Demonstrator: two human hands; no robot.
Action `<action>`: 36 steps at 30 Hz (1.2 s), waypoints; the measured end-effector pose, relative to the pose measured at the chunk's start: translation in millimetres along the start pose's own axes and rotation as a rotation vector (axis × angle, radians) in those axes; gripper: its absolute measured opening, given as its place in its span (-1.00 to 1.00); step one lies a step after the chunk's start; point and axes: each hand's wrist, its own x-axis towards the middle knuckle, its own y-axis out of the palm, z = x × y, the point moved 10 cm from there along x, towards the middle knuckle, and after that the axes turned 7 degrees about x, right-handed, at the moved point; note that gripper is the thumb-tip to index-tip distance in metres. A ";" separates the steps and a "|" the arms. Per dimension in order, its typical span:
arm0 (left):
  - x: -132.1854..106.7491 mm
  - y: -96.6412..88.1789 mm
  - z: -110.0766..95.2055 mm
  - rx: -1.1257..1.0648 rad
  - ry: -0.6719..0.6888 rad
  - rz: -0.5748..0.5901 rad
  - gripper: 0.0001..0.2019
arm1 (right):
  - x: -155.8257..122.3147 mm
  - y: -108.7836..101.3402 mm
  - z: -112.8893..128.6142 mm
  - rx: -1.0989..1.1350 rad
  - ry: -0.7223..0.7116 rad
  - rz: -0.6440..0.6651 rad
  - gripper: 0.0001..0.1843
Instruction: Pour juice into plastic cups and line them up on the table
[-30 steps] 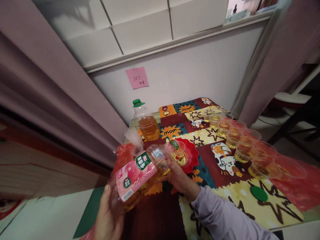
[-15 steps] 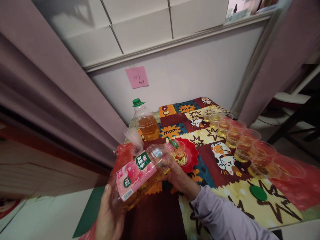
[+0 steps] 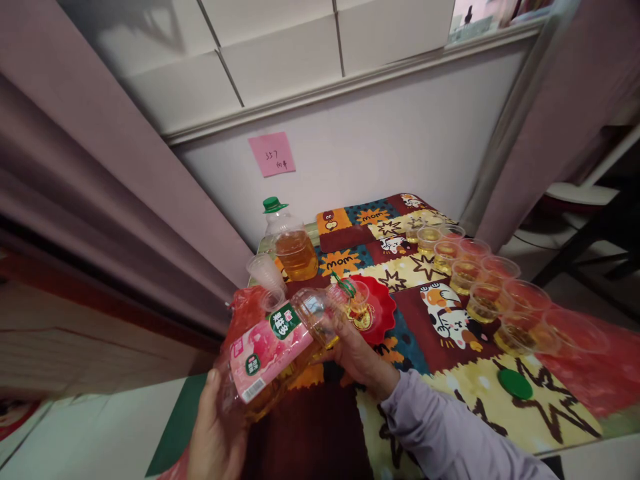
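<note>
Both hands hold a large clear juice bottle [image 3: 274,347] with a pink label and amber liquid, tilted so its mouth points up and to the right. My left hand [image 3: 216,423] wraps round the bottle's base. Close to the neck, my right hand [image 3: 356,357] grips it from the right side. The mouth, with a green ring, is over a clear plastic cup [image 3: 359,298]. That cup stands on a red scalloped plate [image 3: 385,313] and has some yellowish liquid in it. Whether liquid is flowing I cannot tell.
Behind stands a second juice bottle [image 3: 297,250] with a green cap, beside a stack of clear cups [image 3: 265,272]. Along the right, rows of filled cups [image 3: 485,303] stand on the patterned mat. A loose green cap [image 3: 515,384] lies near the front right. Red plastic [image 3: 247,310] shows at left.
The view has shifted very slightly. Both hands and the tilted bottle keep nearly the same position over the cup.
</note>
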 end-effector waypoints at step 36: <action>35.8 -28.0 106.0 -0.208 -0.035 0.026 -0.36 | -12.2 24.5 17.7 -0.384 -0.098 0.075 0.31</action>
